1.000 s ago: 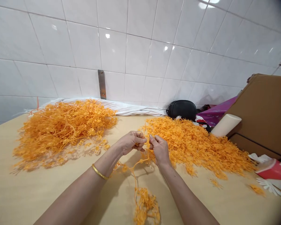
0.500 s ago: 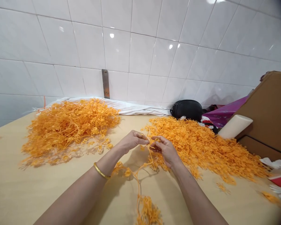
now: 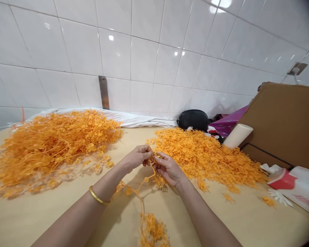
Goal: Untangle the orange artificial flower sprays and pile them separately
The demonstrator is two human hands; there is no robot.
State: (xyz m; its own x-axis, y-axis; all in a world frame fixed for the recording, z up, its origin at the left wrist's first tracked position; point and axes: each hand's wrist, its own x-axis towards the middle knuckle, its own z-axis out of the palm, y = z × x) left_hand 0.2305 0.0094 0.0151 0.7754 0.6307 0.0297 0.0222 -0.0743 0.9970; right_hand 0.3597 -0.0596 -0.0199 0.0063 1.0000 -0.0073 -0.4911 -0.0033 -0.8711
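Between thumb and fingers, my left hand [image 3: 138,158] pinches the upper part of an orange plastic flower stem [image 3: 141,206]. The branched stem runs down toward me and ends in a bunch of orange florets [image 3: 156,228] on the table. Right beside it, my right hand [image 3: 168,168] has its fingertips pinched together at the stem, nearly touching the left fingers. Whatever sits in the right fingertips is too small and covered to name. A heap of loose orange florets [image 3: 201,157] lies just beyond my right hand. To the left is a pile of orange branched stems [image 3: 56,144].
Along the tiled wall lies a white cloth [image 3: 141,120]. A black pouch [image 3: 193,119], a cream-coloured roll [image 3: 238,135] and a cardboard box [image 3: 285,127] stand behind the right heap. A white artificial flower [image 3: 280,197] rests on the table [image 3: 211,219] at right.
The view has turned right, so everything appears further left. My right hand has come closer to the left one, and its fingers have closed together at the stem.
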